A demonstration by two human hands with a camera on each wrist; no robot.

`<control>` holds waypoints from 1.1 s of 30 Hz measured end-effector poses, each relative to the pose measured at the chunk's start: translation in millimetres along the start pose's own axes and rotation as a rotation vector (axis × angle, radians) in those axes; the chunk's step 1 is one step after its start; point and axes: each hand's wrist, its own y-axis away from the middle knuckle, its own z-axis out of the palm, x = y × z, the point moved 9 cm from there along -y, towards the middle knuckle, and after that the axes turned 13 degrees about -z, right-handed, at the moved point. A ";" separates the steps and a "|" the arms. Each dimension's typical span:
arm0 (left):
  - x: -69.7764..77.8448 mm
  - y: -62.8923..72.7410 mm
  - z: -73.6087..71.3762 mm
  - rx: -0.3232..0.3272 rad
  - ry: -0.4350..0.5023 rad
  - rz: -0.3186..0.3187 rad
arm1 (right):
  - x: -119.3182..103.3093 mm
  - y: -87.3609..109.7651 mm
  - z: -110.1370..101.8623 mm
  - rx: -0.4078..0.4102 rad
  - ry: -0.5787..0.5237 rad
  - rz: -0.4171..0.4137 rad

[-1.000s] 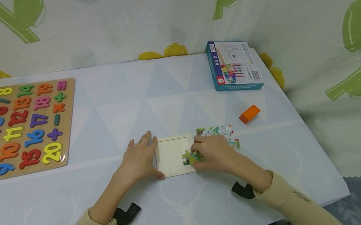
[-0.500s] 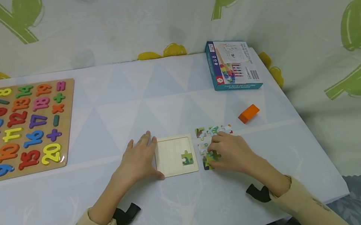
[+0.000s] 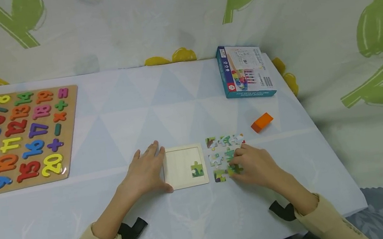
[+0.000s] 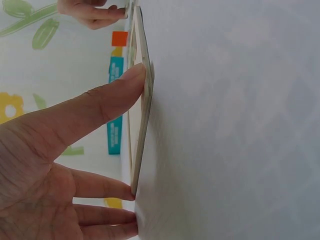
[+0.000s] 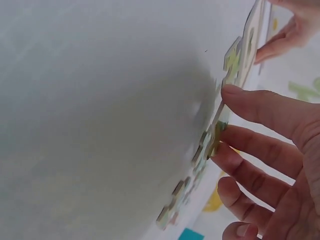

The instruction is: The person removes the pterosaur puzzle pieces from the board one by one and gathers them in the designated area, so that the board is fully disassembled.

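A shallow wooden puzzle tray (image 3: 183,168) lies on the table, with one green jigsaw piece (image 3: 197,170) in its right part. Along the tray's left edge rests my left hand (image 3: 146,173), fingers spread and fairly straight; in the left wrist view its thumb (image 4: 120,92) presses a corner. To the right of the tray, my right hand (image 3: 260,167) pinches a green puzzle piece (image 3: 235,169) between thumb and fingers, low at the table. Around it lie other loose pieces, such as a pale one (image 3: 215,159) and a green one (image 3: 219,176); fingers partly hide some.
A wooden number board (image 3: 31,133) with colourful numerals lies at the left. An orange block (image 3: 262,122) sits beyond the loose pieces. A teal-edged box (image 3: 246,71) is at the back right. The table's right edge (image 3: 316,132) slopes past the right arm.
My right hand has moved from over the tray to its right side with a puzzle piece, and slid a little farther right. One piece stays in the tray. My left hand keeps its place.
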 end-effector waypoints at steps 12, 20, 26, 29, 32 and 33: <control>0.8 -3.0 1.2 -0.005 0.007 -0.015 | 4.8 4.9 6.8 -0.035 -0.034 0.023; -0.8 -0.1 2.8 -0.014 0.016 -0.028 | -2.6 -0.5 3.7 -0.015 -0.017 -0.003; -1.8 0.6 2.9 0.000 0.026 -0.025 | -21.0 -17.2 -7.4 0.115 -0.032 -0.080; -2.2 0.2 3.0 0.004 0.034 -0.027 | -32.4 -29.9 -6.1 0.154 -0.058 -0.111; -1.8 0.2 3.9 0.002 0.044 -0.028 | -41.8 -42.1 -0.4 0.150 -0.073 -0.126; -1.5 0.3 4.4 -0.001 0.047 -0.027 | -45.0 -45.7 1.6 0.141 -0.073 -0.135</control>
